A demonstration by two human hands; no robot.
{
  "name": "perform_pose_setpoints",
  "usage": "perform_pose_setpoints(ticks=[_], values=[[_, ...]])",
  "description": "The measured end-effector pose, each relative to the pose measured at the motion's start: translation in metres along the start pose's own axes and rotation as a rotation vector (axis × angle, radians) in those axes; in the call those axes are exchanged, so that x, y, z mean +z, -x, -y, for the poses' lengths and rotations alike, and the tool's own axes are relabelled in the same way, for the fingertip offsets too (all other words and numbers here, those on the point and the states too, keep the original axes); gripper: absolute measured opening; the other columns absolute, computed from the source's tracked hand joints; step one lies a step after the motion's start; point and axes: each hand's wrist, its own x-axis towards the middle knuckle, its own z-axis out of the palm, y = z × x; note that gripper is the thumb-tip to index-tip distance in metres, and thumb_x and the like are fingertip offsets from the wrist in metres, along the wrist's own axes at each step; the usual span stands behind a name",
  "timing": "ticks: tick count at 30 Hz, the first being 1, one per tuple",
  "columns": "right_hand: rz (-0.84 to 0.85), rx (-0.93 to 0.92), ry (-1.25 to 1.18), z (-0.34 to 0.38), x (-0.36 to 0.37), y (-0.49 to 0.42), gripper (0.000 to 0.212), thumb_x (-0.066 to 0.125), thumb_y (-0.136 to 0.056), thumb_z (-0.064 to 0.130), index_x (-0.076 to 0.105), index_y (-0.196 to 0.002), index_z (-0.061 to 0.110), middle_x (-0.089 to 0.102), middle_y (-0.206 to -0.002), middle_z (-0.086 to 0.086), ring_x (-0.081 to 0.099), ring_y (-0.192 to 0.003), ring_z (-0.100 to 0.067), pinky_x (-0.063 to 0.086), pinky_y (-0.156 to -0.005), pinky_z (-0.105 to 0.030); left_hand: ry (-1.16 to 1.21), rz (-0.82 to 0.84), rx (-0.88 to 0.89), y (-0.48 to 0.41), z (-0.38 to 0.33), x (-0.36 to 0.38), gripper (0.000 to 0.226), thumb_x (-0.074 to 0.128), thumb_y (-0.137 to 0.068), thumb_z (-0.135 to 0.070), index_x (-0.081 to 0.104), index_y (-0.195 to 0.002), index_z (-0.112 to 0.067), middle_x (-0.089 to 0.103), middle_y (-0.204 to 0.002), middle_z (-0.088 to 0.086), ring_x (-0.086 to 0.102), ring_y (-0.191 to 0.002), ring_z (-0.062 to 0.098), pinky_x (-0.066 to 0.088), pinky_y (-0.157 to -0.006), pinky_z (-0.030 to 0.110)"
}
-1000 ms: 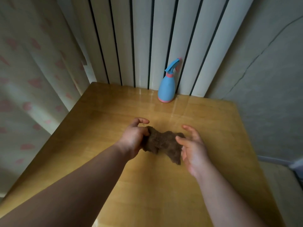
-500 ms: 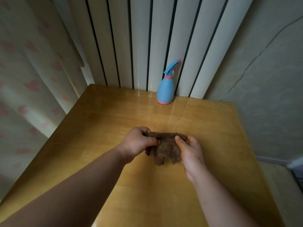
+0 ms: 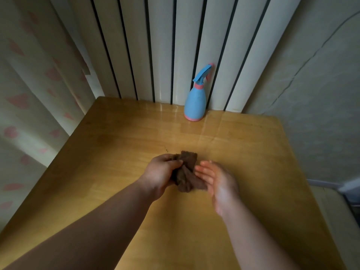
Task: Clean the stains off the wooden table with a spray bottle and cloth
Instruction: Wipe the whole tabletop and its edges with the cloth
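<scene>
Fuzzy brown cloth [image 3: 187, 173] bunched in left hand [image 3: 160, 176], glossy wooden table [image 3: 116, 145]

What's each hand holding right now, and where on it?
The left hand grips the brown cloth by its bunched left side. The right hand is open beside it, gripping nothing.
</scene>
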Motion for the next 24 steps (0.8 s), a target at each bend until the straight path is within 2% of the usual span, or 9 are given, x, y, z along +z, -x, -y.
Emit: perform_pose_setpoints(ticks=[2, 5, 7, 10, 13, 16, 19, 21, 24], values=[[-0.144, -0.028, 0.137, -0.002, -0.006, -0.007, 0.009, 0.056, -0.096, 0.020, 0.064, -0.098, 0.018, 0.069, -0.106, -0.011, 0.067, -0.090, -0.023, 0.054, -0.075, -0.036, 0.013, -0.053, 0.000, -0.002, -0.002, 0.003, 0.015, 0.050, -0.097, -0.002, 0.065, -0.101, -0.002, 0.068, -0.096, 0.023, 0.068, -0.086, 0.036, 0.058, -0.081, 0.049], [0.025, 0.068, 0.180, -0.010, -0.005, -0.012, 0.017, 0.061, -0.093, 0.027, 0.062, -0.109, 0.023, 0.071, -0.105, -0.009, 0.068, -0.093, -0.025, 0.055, -0.074, -0.038, 0.006, 0.053, -0.035, -0.007, -0.011, 0.020, 0.021, 0.046, -0.097, 0.000, 0.066, -0.100, 0.000, 0.066, -0.094, 0.023, 0.063, -0.085, 0.034, 0.054, -0.080, 0.043], [-0.014, 0.053, 0.207, -0.006, -0.005, -0.015, 0.008, 0.060, -0.094, 0.015, 0.065, -0.100, 0.016, 0.071, -0.090, -0.013, 0.066, -0.075, -0.023, 0.052, -0.061, -0.032, -0.142, 0.116, -0.007, -0.015, -0.016, 0.033, 0.021, 0.049, -0.096, -0.002, 0.067, -0.105, -0.004, 0.068, -0.097, 0.019, 0.065, -0.085, 0.027, 0.055, -0.079, 0.038], [-0.282, -0.039, 0.294, 0.010, -0.024, -0.030, 0.006, 0.061, -0.092, 0.012, 0.066, -0.093, 0.013, 0.070, -0.089, -0.012, 0.062, -0.067, -0.020, 0.047, -0.056, -0.029, -0.551, 0.017, 0.170, -0.040, -0.018, 0.042, 0.036, 0.061, -0.095, -0.023, 0.056, -0.131, -0.020, 0.059, -0.119, 0.006, 0.062, -0.104, 0.022, 0.055, -0.092, 0.039], [-0.623, -0.242, 0.971, 0.016, -0.050, -0.041, 0.018, 0.059, -0.092, 0.027, 0.064, -0.107, 0.020, 0.065, -0.107, -0.003, 0.060, -0.088, -0.021, 0.049, -0.073, -0.030, -0.767, -0.132, 0.244, -0.057, -0.018, 0.039, 0.049, 0.062, -0.093, -0.036, 0.047, -0.139, -0.026, 0.049, -0.138, 0.004, 0.055, -0.117, 0.025, 0.050, -0.099, 0.040], [-0.354, -0.560, 1.266, 0.003, -0.043, -0.044, 0.032, 0.051, -0.095, 0.028, 0.061, -0.124, 0.022, 0.050, -0.135, 0.005, 0.047, -0.124, -0.019, 0.043, -0.102, -0.034, -1.048, -0.103, 0.350, -0.065, -0.010, 0.033, 0.043, 0.057, -0.094, -0.034, 0.051, -0.136, -0.027, 0.050, -0.137, 0.002, 0.051, -0.122, 0.023, 0.045, -0.102, 0.037], [0.031, -0.608, 1.606, -0.016, -0.026, -0.062, 0.057, 0.035, -0.100, 0.034, 0.020, -0.153, 0.019, 0.008, -0.161, 0.007, 0.002, -0.148, -0.013, 0.002, -0.121, -0.032, -1.421, -0.021, 0.422, -0.073, -0.004, 0.028, 0.053, 0.047, -0.096, -0.040, 0.035, -0.148, -0.037, 0.034, -0.155, -0.001, 0.029, -0.143, 0.024, 0.026, -0.117, 0.044], [-0.002, -0.595, 1.735, -0.014, -0.017, -0.076, 0.061, 0.027, -0.102, 0.038, 0.003, -0.155, 0.018, -0.004, -0.162, 0.005, -0.010, -0.148, -0.012, -0.009, -0.120, -0.035, -1.577, 0.047, 0.390, -0.082, -0.005, 0.024, 0.059, 0.040, -0.097, -0.047, 0.021, -0.153, -0.041, 0.015, -0.164, -0.002, 0.007, -0.151, 0.025, 0.010, -0.121, 0.051], [-0.057, -0.563, 1.762, 0.000, -0.006, -0.099, 0.060, 0.021, -0.103, 0.038, 0.001, -0.154, 0.017, -0.004, -0.162, 0.003, -0.009, -0.148, -0.013, -0.006, -0.121, -0.038, -1.614, 0.078, 0.326, -0.096, -0.010, 0.020, 0.061, 0.039, -0.097, -0.050, 0.016, -0.154, -0.043, 0.004, -0.166, -0.004, -0.001, -0.152, 0.026, 0.006, -0.121, 0.055]])
